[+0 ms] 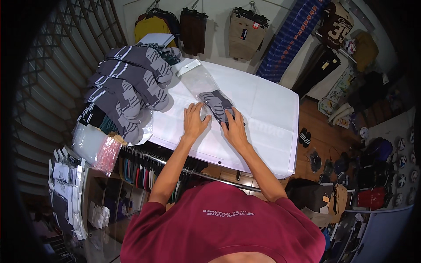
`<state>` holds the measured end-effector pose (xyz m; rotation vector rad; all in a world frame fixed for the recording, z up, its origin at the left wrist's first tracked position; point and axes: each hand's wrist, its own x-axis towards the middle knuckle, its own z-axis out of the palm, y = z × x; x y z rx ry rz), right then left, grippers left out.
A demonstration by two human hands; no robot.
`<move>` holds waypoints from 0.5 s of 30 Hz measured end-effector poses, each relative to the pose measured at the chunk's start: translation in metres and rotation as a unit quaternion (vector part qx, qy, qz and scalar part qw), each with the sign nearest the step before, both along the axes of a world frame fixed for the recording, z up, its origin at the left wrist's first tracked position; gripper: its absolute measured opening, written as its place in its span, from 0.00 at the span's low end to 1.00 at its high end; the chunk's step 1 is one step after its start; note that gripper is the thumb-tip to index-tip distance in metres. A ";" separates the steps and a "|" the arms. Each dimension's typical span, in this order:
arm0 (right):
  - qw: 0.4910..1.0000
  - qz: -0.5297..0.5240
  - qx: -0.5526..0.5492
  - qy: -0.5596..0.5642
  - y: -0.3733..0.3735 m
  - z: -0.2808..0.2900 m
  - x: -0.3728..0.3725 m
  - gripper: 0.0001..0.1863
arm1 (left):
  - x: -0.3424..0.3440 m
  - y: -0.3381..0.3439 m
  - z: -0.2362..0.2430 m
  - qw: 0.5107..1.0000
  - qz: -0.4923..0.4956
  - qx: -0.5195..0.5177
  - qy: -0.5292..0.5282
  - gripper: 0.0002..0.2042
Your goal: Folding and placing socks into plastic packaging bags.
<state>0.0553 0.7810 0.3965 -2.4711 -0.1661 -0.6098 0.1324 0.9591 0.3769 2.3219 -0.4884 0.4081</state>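
A clear plastic bag (201, 82) with a white top strip lies slantwise on the white-covered table. Folded grey and black socks (215, 101) show through its lower part. My left hand (195, 120) rests beside the bag's left edge, fingers apart and nothing in it. With bent fingers and thumb, my right hand (235, 128) grips the near end of the bagged socks, partly covering it. A tall pile of grey socks (123, 83) with white stripes and dark markings is stacked at the table's left end.
Clear and pink plastic packets (96, 147) sit below the sock pile. A metal rail (204, 174) with hung clothes runs along the table's near side. Trousers (247, 35) hang on the back wall. Black slides (304, 137) lie on the wooden floor to the right.
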 end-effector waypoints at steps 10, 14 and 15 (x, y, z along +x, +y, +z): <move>0.993 0.020 -0.111 0.032 -0.002 0.010 -0.006 0.30 | 0.000 0.000 0.000 1.000 0.001 -0.003 0.017 0.31; 0.983 0.029 -0.164 0.074 -0.002 0.014 0.001 0.28 | 0.000 0.001 -0.001 1.000 0.006 -0.002 0.003 0.31; 0.982 0.042 -0.170 0.069 -0.003 0.013 0.004 0.28 | 0.001 0.001 -0.001 1.000 0.006 -0.002 0.003 0.31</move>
